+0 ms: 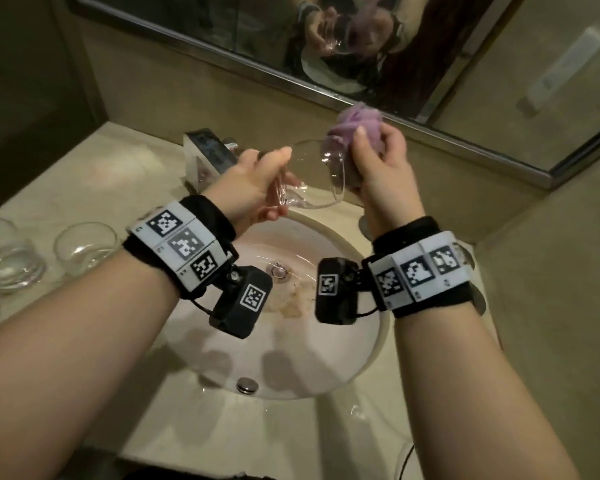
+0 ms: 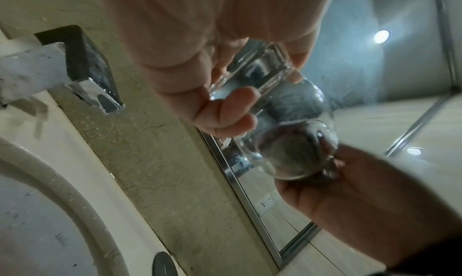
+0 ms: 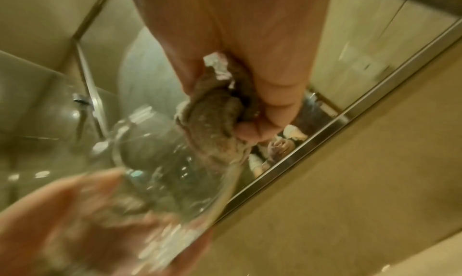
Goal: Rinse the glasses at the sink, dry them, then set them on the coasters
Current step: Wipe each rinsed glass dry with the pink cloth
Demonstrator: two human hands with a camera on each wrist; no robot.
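Head view is showing both hands raised over the round sink (image 1: 361,358), which is sitting in a pale stone counter (image 1: 94,174). The left hand (image 1: 253,188) is gripping a clear glass (image 1: 321,174) by its base end, fingers and thumb curled round it, and is holding it tilted on its side with the mouth turned toward the right. The right hand (image 1: 381,164) is clutching a bunched purple cloth (image 1: 347,129), its grip closed round the wad, and is pressing the cloth against the rim and into the mouth of the glass. Left wrist view is looking along the curled fingers (image 2: 225,110) at the glass (image 2: 282,122), with the right hand (image 2: 350,191) beyond it. Right wrist view is showing the cloth (image 3: 215,126) being pushed into the blurred glass (image 3: 162,177). Two more clear glasses (image 1: 84,247) are standing upright on the counter to the left of the sink, close beside each other. A chrome tap (image 1: 208,154) is standing behind the left hand, under the mirror (image 1: 291,46), which is reflecting the hands and the glass.
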